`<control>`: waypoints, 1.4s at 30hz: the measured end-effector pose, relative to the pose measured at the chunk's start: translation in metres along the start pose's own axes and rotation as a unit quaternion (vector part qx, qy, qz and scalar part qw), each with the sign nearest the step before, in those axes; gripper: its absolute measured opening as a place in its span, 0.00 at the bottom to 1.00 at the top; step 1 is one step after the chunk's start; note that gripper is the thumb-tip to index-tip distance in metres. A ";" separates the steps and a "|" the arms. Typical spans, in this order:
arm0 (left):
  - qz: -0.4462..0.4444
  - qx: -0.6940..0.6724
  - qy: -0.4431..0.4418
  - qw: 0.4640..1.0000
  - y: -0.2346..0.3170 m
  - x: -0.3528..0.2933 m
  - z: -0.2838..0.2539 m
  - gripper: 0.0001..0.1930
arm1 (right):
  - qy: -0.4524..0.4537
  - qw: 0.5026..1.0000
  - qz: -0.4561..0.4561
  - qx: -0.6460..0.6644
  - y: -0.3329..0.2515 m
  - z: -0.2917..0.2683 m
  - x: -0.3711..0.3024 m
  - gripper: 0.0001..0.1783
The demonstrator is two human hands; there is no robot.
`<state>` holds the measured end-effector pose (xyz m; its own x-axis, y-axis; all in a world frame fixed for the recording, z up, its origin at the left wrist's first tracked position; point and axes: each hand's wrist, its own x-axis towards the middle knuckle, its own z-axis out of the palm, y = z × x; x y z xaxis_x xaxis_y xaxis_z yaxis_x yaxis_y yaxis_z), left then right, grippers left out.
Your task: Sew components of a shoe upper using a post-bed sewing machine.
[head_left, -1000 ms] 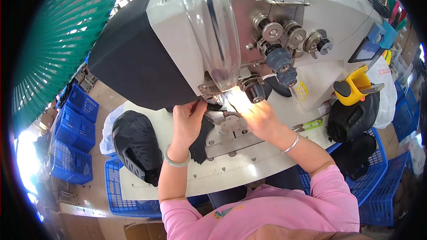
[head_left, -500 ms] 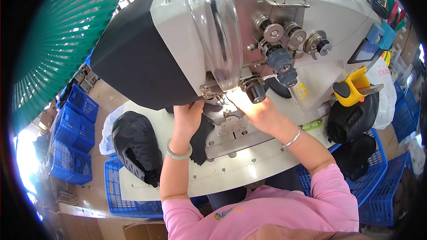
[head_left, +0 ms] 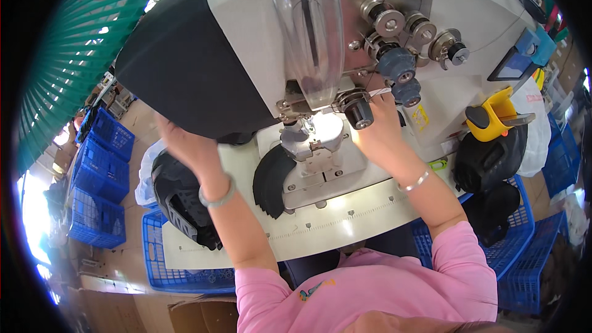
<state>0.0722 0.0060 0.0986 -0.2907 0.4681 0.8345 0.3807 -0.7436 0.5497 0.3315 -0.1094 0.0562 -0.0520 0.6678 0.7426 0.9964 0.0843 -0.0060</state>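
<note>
A large sewing machine point(head_left: 246, 31) with a black end cover stands in front of me. My left hand point(head_left: 188, 148) is at the cover's lower left, above a black shoe upper point(head_left: 179, 194); its fingers are partly hidden and blurred. My right hand point(head_left: 379, 132) reaches up beside a dark knob point(head_left: 357, 114), right of the lit needle area, and its fingertips are out of sight behind the machine parts. Just left of the metal presser area point(head_left: 317, 139), a curved black piece of material point(head_left: 271, 179) lies on the table, touched by neither hand.
The pale worktable point(head_left: 296, 237) carries a ruler scale along its front. At right are a yellow holder point(head_left: 496, 114), more black uppers point(head_left: 493, 160) and a green clipper-like tool point(head_left: 438, 164). Blue baskets point(head_left: 154, 259) flank the table; a green fan guard point(head_left: 86, 55) stands upper left.
My left hand has moved left, away from the needle area and the black piece. My right hand has shifted up and right from the needle. The black piece now lies uncovered.
</note>
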 end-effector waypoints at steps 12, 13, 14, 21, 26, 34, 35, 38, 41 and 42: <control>-0.106 0.021 -0.429 0.897 0.102 -0.073 -0.046 0.10 | -0.257 0.744 0.013 0.617 -0.035 -0.028 -0.006 0.10; -0.170 -0.009 -0.479 0.861 0.097 -0.076 -0.048 0.11 | -0.304 0.748 0.029 0.590 -0.030 -0.028 -0.010 0.09; -0.173 -0.009 -0.478 0.861 0.091 -0.082 -0.046 0.11 | -0.311 0.725 0.031 0.614 -0.026 -0.020 -0.018 0.11; -0.337 -0.299 -0.494 0.743 0.074 -0.110 -0.034 0.17 | -0.330 0.594 0.110 0.726 -0.017 -0.011 -0.045 0.16; -0.373 -0.350 -0.466 0.722 0.068 -0.119 -0.029 0.15 | -0.286 0.533 0.169 0.778 -0.022 -0.004 -0.060 0.26; -0.446 -0.443 -0.443 0.639 0.063 -0.127 -0.024 0.13 | -0.247 0.561 0.244 0.751 -0.033 -0.011 -0.062 0.22; -0.454 -0.427 -0.446 0.642 0.067 -0.126 -0.024 0.12 | -0.243 0.568 0.245 0.747 -0.032 -0.011 -0.061 0.23; -0.432 -0.385 -0.465 0.670 0.066 -0.125 -0.025 0.11 | -0.255 0.567 0.230 0.748 -0.031 -0.011 -0.062 0.22; -0.427 -0.393 -0.472 0.663 0.054 -0.131 -0.027 0.15 | -0.241 0.575 0.243 0.743 -0.032 -0.007 -0.064 0.24; -0.451 -0.430 -0.464 0.630 0.051 -0.132 -0.026 0.18 | -0.242 0.574 0.242 0.744 -0.031 -0.004 -0.065 0.24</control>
<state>0.1069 -0.1062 0.0160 0.7422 0.6653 0.0808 -0.3045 0.2273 0.9250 0.3041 -0.1585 0.0110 -0.1636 0.9763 0.1417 -0.2396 0.1001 -0.9657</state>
